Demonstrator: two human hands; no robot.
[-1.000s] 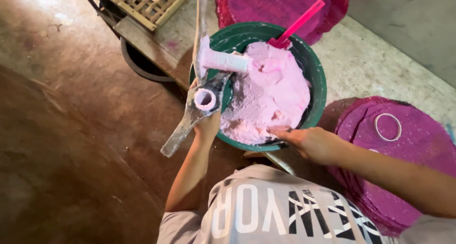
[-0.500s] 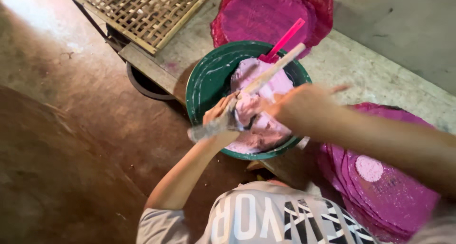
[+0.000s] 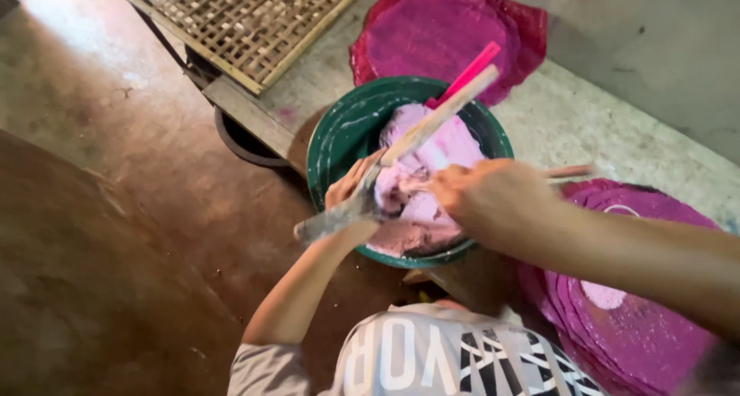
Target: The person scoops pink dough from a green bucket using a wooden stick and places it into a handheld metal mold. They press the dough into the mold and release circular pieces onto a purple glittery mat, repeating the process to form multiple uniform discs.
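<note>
At the upper left of the frame lay a woven bamboo rack (image 3: 239,18), with a brown floor (image 3: 92,250) filling the left side below it and the rim of a dark tub (image 3: 247,145) showing under the rack's edge. Just left of centre, the left hand (image 3: 351,184) was closed around a long stick (image 3: 416,134) smeared with pale paste; the stick slanted from the lower left up across a green basin (image 3: 339,134). The basin sat at the centre of the frame, on the near edge of a grey bench (image 3: 586,126), and held a heap of soft pink dough (image 3: 432,203), with a pink handle (image 3: 466,76) poking out at its far rim. Right of centre, the right hand (image 3: 482,199) hovered over the dough near the stick; motion blur hid whether it was open or gripping anything. Round magenta sheets (image 3: 640,327) were stacked at the lower right, and another round sheet (image 3: 439,34) lay at the top, beyond the basin. The step in hand looked like clearing or working dough with the stick. Any next move would seem to call for a steady basin and a firm grip on the sticky stick.
</note>
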